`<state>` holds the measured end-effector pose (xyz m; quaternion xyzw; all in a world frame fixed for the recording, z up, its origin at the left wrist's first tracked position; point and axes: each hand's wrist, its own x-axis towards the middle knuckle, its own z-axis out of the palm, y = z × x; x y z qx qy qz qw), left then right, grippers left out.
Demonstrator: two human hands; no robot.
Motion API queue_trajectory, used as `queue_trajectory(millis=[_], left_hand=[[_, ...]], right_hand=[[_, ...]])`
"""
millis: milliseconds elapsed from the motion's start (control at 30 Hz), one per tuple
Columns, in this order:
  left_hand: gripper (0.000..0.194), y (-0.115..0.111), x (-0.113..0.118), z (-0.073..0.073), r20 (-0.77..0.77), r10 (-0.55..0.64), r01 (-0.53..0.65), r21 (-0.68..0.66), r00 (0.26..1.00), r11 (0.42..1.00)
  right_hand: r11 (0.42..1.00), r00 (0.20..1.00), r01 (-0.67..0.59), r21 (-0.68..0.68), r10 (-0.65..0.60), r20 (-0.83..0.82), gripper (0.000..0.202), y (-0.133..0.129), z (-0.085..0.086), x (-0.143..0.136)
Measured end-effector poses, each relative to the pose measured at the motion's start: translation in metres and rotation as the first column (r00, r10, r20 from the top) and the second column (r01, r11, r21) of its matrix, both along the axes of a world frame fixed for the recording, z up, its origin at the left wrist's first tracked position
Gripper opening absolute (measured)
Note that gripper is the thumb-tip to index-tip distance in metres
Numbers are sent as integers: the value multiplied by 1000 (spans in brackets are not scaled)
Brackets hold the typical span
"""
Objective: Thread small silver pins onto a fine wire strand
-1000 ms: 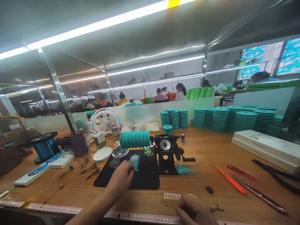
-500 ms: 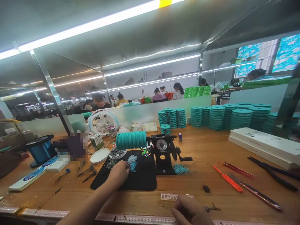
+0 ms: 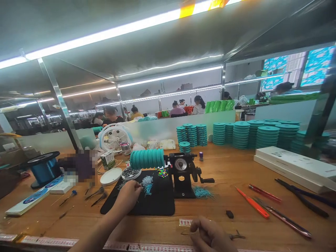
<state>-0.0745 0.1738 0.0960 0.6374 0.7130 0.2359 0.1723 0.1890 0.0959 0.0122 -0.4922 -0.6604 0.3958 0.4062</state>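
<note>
My left hand is over the black mat, thumb and fingers pinched together left of a pile of pale and blue small pieces. Whatever sits in that pinch is too small to name. Near the front edge of the table, my right hand is closed, its fingertips curled together. A thin rod shows left of it and a twisted metal end right of it; whether the fingers grip these I cannot tell. Behind the mat stands a black hand-crank winder carrying teal spools.
A white dish of grey pieces and a white lid sit behind my left hand. To the right lie an orange-handled tool, tweezers and black pliers. Teal spool stacks line the back.
My left hand has drawn slightly left, away from the small pieces. My right hand has risen a little and now covers more of the printed strip. The view has shifted slightly.
</note>
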Motion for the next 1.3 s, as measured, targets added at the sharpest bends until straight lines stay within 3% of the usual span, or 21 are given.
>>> queue_trajectory(millis=[67,167,267,367,500,633,900,1167,1300], left_hand=[[18,-15,19,0,185,-33,46,-67,982,997],[26,-41,54,-8,434,-59,167,-216,899,962],[28,-57,81,-21,610,-59,262,-250,790,932],[32,-59,93,-32,716,-22,289,-254,698,923],[35,-54,92,-40,733,-11,297,-262,680,918],[36,-53,88,-41,738,2,303,-279,675,911],[39,-55,91,-41,806,-27,433,-288,591,854],[41,-53,88,-46,783,-68,408,-246,618,879],[45,-52,89,-47,782,-78,413,-239,618,879]], right_hand=[[999,997,47,-27,-48,-53,27,4,1,-1],[996,987,63,-60,-71,-146,38,9,3,-3],[995,960,-27,-99,-2,-281,44,11,7,-6],[991,935,-89,-100,48,-352,40,9,16,-7],[991,919,-87,-99,42,-392,34,4,28,-6],[995,949,-67,-69,42,-312,30,2,28,-4],[992,933,-98,-83,62,-356,30,-1,31,-6],[997,913,-28,-75,-5,-408,29,2,26,-6],[989,887,-106,-101,48,-460,28,2,24,-6]])
